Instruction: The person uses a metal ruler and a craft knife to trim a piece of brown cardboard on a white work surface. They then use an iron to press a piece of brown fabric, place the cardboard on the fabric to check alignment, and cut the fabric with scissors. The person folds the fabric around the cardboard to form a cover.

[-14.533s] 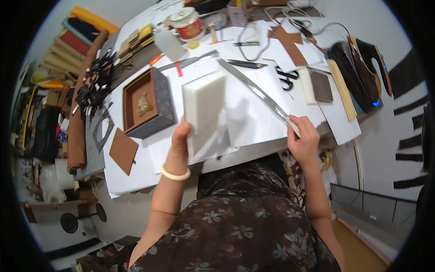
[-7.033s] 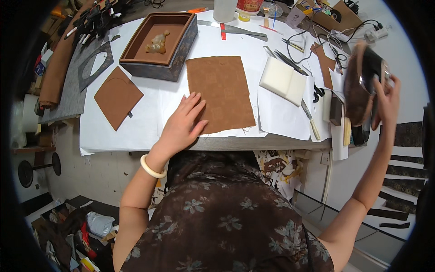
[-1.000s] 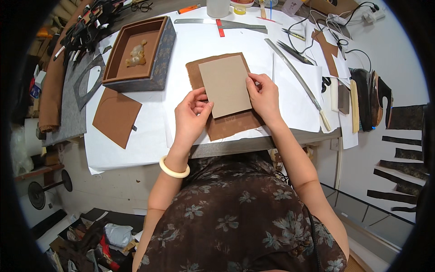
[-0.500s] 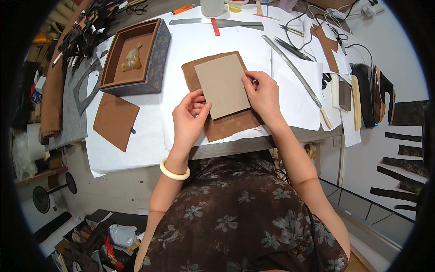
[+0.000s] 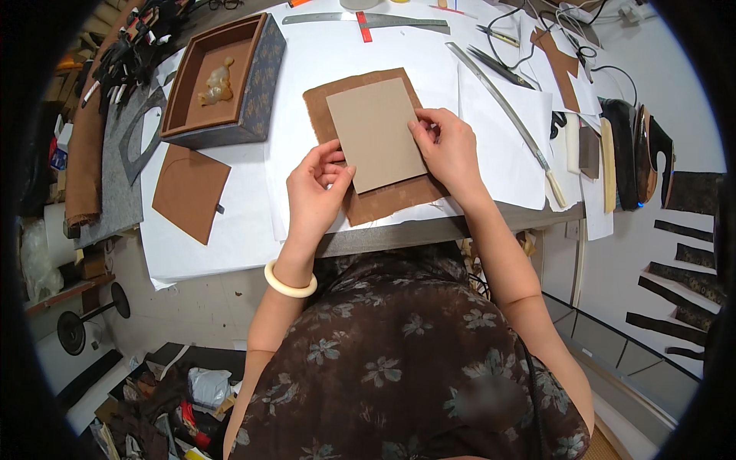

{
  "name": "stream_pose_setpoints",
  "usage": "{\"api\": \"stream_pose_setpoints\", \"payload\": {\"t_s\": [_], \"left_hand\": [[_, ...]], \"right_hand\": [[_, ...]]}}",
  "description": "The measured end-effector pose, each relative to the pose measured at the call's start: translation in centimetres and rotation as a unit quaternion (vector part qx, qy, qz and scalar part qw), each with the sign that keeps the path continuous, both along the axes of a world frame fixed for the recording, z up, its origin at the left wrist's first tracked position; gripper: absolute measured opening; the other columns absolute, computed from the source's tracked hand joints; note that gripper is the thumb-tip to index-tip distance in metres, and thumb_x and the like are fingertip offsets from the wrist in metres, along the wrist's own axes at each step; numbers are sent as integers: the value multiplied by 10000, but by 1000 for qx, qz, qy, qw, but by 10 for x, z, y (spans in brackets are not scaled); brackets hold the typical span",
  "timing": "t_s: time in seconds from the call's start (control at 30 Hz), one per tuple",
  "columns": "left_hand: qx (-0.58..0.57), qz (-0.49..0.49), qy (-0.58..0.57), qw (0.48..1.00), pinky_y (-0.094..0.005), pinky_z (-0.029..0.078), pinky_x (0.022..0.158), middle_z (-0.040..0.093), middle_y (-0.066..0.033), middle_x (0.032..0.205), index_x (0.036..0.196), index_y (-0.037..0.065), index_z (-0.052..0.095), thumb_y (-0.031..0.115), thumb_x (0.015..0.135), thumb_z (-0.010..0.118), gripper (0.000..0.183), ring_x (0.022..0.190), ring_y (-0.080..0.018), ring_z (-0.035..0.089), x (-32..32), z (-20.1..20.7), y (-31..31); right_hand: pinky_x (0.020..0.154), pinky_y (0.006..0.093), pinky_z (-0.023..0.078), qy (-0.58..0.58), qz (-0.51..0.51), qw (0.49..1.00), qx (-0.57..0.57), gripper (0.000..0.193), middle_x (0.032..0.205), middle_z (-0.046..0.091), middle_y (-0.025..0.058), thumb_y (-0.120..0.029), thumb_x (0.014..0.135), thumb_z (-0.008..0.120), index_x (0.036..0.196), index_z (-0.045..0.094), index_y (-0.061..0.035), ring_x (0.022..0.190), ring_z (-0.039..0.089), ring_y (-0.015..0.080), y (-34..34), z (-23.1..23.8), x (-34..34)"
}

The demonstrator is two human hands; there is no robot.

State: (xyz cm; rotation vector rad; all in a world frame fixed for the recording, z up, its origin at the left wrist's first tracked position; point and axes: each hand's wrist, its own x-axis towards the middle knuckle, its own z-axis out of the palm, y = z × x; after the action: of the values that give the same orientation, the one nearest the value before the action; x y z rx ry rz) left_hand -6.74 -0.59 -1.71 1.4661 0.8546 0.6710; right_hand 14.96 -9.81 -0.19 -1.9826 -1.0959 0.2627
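Observation:
A flat beige-grey rectangular board (image 5: 377, 134) is held over a piece of brown cloth (image 5: 392, 203) with frayed edges. My left hand (image 5: 316, 184) grips the board's lower left edge between thumb and fingers. On the opposite side my right hand (image 5: 448, 153) pinches the right edge near its middle. Cloth shows around the board on several sides; whether the two touch cannot be told. To the left stands an open box (image 5: 264, 88) with a dark patterned outside and brown lining, and a pale translucent carved figurine (image 5: 218, 83) lies in it. A brown panel (image 5: 192, 192) with a small dark tab lies below the box.
White paper (image 5: 245, 222) covers much of the table. A long metal ruler (image 5: 502, 111) with a pale handle, dark tweezers (image 5: 498, 67) and cords lie at right. A metal ruler (image 5: 326, 18) with a red slider (image 5: 364, 31) lies at the back. Fabric rolls (image 5: 92, 153) stand far left.
The view has shifted, so the table sits higher in the picture. Both hands keep their hold on the board, which lies slightly nearer me relative to the cloth.

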Motion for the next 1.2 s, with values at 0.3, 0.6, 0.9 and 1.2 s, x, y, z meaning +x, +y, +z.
{"api": "stream_pose_setpoints", "payload": {"t_s": [0.3,0.6,0.9,1.2], "left_hand": [[22,84,-4,996,-284,608,880,736,-113,1110,1326,-56,643,11,1046,628,288,927,-135,714,-32,13,15],[257,72,255,929,-389,494,750,643,-116,916,928,7,639,220,910,812,275,854,-247,617,-16,12,7],[311,77,239,917,-471,476,814,608,-147,896,815,18,631,103,865,769,169,905,-359,585,-4,-2,1],[307,71,195,929,-467,478,820,604,-152,923,892,12,631,48,858,731,111,906,-364,580,-6,-1,-1]], "right_hand": [[702,332,558,16,-27,998,47,260,958,734,110,-170,996,707,1185,740,5,745,667,198,-20,16,15],[1158,555,375,-145,73,987,2,806,1521,440,264,-425,874,856,1485,517,-22,1439,391,492,-11,14,-39],[1175,697,273,-199,160,966,-32,930,1570,443,232,-514,683,943,1482,599,-183,1516,317,503,-6,-2,-60],[1174,612,340,-221,165,961,-25,850,1539,482,221,-484,661,956,1393,673,-158,1467,406,486,-7,-2,-53]]}}
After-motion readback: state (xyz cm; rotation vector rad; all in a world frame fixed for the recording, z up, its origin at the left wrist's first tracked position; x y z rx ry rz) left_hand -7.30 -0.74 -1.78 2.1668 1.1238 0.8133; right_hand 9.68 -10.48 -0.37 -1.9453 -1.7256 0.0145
